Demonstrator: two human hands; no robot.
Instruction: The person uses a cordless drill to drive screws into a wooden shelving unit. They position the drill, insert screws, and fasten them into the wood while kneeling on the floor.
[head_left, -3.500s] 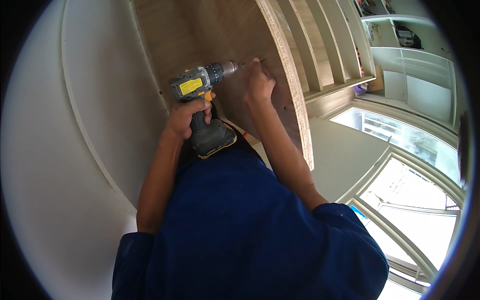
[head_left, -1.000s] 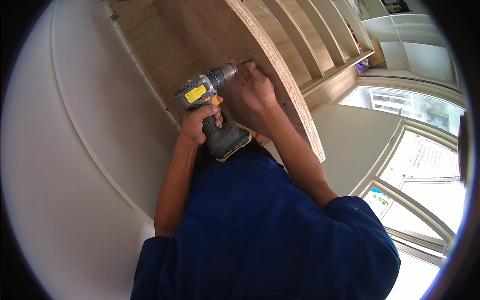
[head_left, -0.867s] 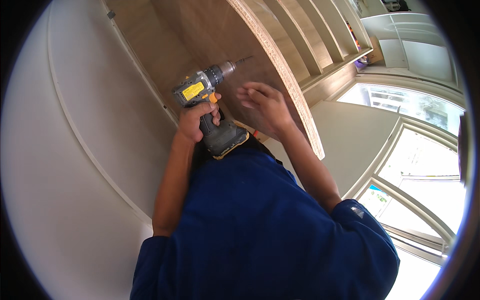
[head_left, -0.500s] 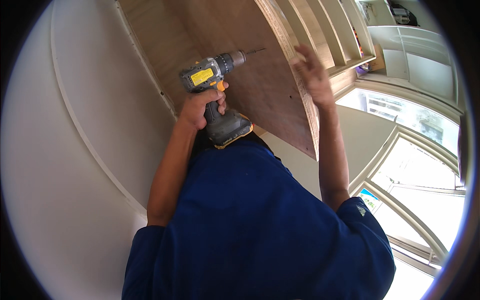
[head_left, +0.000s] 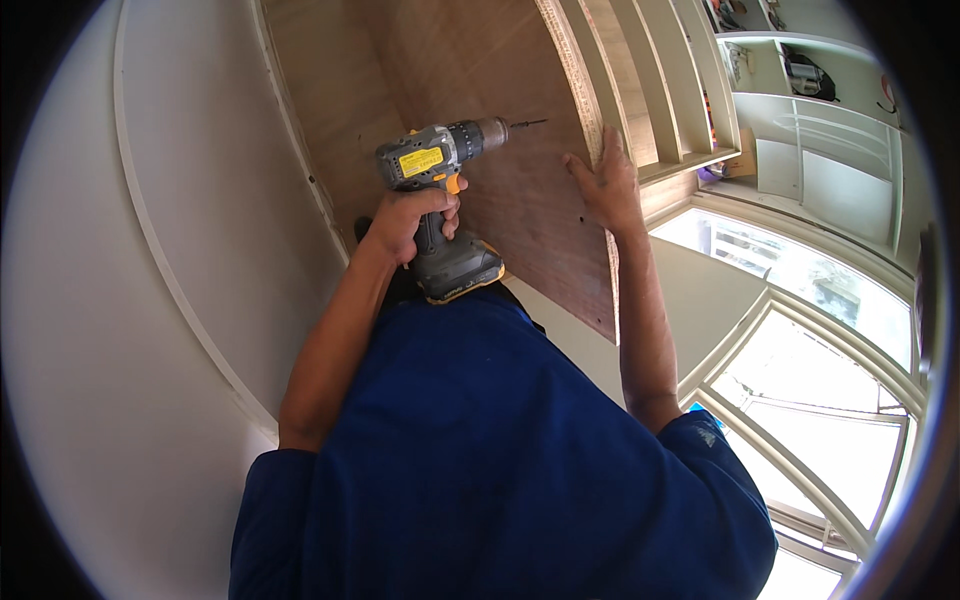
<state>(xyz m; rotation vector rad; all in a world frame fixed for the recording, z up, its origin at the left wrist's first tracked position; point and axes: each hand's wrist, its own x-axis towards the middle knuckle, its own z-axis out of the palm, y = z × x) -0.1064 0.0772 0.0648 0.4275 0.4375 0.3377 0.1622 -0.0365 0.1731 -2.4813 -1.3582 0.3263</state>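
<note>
A grey cordless drill (head_left: 430,160) with a yellow label and an orange trigger is gripped round its handle by my left hand (head_left: 410,220). The thin bit (head_left: 528,123) in its chuck points to the right, in front of a brown wooden panel (head_left: 510,210). The drill's black battery base (head_left: 455,270) sits close to my blue shirt. At the panel's right edge, my right hand (head_left: 610,185) lies with its fingers stretched and its thumb apart, apparently touching the edge. A small dark hole (head_left: 582,218) shows in the panel below that thumb.
A pale wall panel (head_left: 210,200) rises along the left. Beyond the brown panel's raw edge stands a slatted wooden frame (head_left: 650,80). White shelves (head_left: 840,130) with tools and bits fill the upper right. Bright windows (head_left: 800,370) are at the lower right.
My right hand, blurred in mid-movement before, has come down to the panel's edge and looks still. The drill in my left hand appears slightly further right and lower in view.
</note>
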